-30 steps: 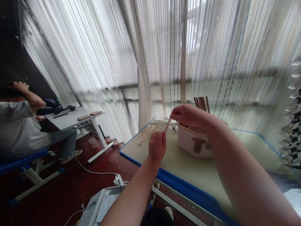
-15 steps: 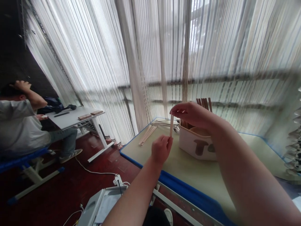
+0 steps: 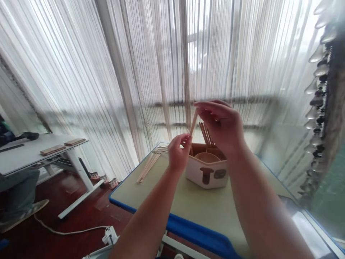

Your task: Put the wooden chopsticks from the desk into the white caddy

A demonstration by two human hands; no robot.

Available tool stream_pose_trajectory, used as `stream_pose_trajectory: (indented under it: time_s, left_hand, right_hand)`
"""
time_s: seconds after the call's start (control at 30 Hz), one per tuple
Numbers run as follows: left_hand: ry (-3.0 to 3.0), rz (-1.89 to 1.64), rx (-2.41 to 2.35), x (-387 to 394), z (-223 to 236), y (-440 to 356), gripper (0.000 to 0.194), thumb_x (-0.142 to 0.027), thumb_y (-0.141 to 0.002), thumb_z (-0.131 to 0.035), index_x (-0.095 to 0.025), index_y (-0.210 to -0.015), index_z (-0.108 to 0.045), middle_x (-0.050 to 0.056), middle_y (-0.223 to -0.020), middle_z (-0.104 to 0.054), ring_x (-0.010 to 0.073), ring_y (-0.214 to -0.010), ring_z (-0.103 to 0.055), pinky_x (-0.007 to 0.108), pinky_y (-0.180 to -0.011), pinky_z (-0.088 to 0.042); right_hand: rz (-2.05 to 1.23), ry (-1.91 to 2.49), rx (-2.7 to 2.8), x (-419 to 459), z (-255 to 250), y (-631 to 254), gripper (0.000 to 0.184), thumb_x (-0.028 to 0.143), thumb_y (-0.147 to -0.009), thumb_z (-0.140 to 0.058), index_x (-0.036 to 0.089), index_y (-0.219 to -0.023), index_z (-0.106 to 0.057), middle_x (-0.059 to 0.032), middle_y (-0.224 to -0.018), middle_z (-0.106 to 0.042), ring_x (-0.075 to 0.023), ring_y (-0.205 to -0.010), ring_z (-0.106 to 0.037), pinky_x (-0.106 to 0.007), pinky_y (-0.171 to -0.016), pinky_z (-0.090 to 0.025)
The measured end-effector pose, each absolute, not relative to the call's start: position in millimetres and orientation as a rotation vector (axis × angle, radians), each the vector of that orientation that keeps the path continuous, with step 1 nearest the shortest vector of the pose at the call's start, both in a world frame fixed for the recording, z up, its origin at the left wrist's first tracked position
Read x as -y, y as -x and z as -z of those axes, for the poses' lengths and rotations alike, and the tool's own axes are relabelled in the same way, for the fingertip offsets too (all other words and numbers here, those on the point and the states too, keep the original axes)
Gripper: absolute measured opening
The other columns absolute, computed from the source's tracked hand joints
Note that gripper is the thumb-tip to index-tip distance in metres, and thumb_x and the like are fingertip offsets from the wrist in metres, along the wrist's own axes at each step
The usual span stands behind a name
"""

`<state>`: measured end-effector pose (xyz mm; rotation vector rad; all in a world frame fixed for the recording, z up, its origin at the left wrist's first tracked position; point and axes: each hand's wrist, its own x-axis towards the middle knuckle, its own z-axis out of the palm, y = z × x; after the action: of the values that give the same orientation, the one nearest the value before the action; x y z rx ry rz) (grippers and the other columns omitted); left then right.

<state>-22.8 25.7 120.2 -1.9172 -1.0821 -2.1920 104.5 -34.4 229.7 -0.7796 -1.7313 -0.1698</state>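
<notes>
Pale wooden chopsticks (image 3: 193,124) are held up at a tilt between my two hands; I cannot tell how many. My left hand (image 3: 178,151) pinches their lower end, while the fingertips of my right hand (image 3: 222,124) close on the top end. Just behind and below my hands stands a white divided box (image 3: 194,174) with brown patches on its front. In it are a round brown bowl (image 3: 207,157) and several brown chopsticks (image 3: 205,133) standing upright, partly hidden by my right hand. More pale chopsticks (image 3: 148,167) lie on the table, left of the box.
The cream table (image 3: 194,207) has a raised blue edge (image 3: 196,230). Thin utensils (image 3: 162,148) lie at its far left corner. A white table (image 3: 16,158) with wooden pieces (image 3: 53,149) stands left, near a person's leg (image 3: 23,190). A white power strip (image 3: 110,234) lies low. Curtains (image 3: 151,64) hang behind.
The view has swung to the right. My hands have risen with the chopsticks, which have gone from nearly upright to tilted. More of the box and the bowl now shows.
</notes>
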Motion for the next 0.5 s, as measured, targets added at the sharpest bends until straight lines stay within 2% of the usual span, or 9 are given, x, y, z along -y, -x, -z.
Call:
stream_pose_trajectory:
  time_s: [0.2,0.37,0.5]
  left_hand:
    - [1.789,2.123,1.103,-31.6,-108.7,21.6,0.015,-0.030,-0.080,-0.057,-0.019,-0.089,-0.062,0.005,-0.091,-0.066,0.0173,-0.091,-0.059,0.032,-0.083,-0.046]
    - [1.588,2.364,1.305,-41.4,-92.2,31.2,0.022,-0.032,-0.082,-0.051,-0.018,-0.097,-0.059,0.007,-0.097,-0.064,0.0170,-0.088,-0.059,0.030,-0.076,-0.045]
    - [1.795,2.665,1.449,-50.7,-84.4,33.4,0.019,-0.029,-0.080,-0.049,-0.017,-0.087,-0.062,0.005,-0.087,-0.067,0.0160,-0.082,-0.061,0.028,-0.071,-0.046]
  right_hand:
    - [0.204,0.789,1.775,2.9,-217.7,-99.1,0.029,0.029,-0.090,-0.043,0.022,-0.102,-0.068,-0.0051,-0.099,-0.067,-0.0150,-0.085,-0.061,-0.026,-0.073,-0.047]
    - [0.224,0.843,1.893,-6.4,-207.7,-83.8,0.027,0.025,-0.088,-0.045,0.020,-0.097,-0.070,-0.0049,-0.093,-0.069,-0.0146,-0.081,-0.062,-0.025,-0.072,-0.045]
    - [0.093,1.024,2.028,-13.2,-200.4,-78.3,0.024,0.021,-0.083,-0.050,0.018,-0.093,-0.072,-0.0060,-0.077,-0.070,-0.0159,-0.074,-0.063,-0.026,-0.070,-0.046]
